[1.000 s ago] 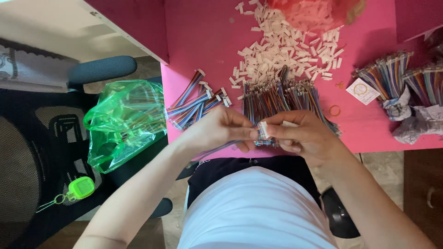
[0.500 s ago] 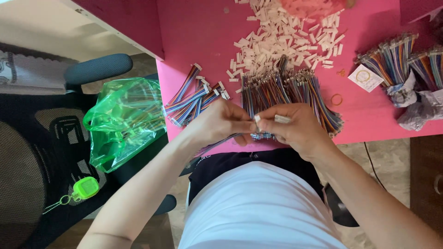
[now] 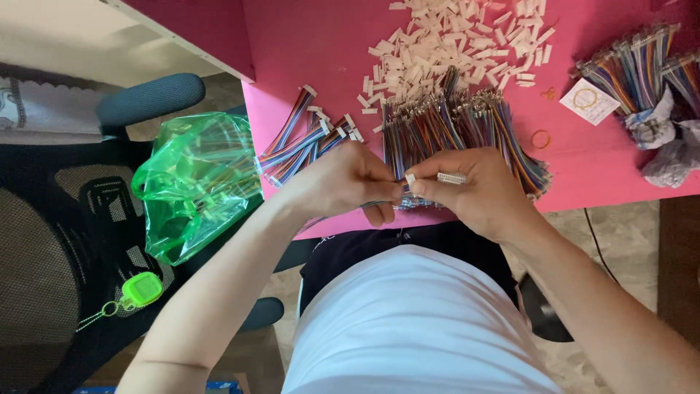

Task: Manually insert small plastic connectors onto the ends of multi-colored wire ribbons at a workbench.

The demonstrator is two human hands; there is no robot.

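Observation:
My left hand [image 3: 343,182] and my right hand [image 3: 474,193] meet fingertip to fingertip above the near edge of the pink table [image 3: 321,44]. The right hand pinches a small white plastic connector [image 3: 450,177]. The left hand pinches thin coloured wire ends pushed against that connector. Just beyond the hands lies a loose pile of multicoloured wires [image 3: 459,120] with metal tips. A heap of white plastic connector housings [image 3: 452,36] lies farther back.
Finished coloured wire strips with white ends [image 3: 302,138] lie at the table's left edge. A green transparent bag [image 3: 193,182] hangs beside it. Bundled wires in plastic [image 3: 649,80], a white tag and rubber bands sit at right. A black chair [image 3: 80,219] with a green key fob stands left.
The hands stay joined at the connector; the fingers shifted slightly as wires went in. The view moved a little, so the table sits more to the right in the frame.

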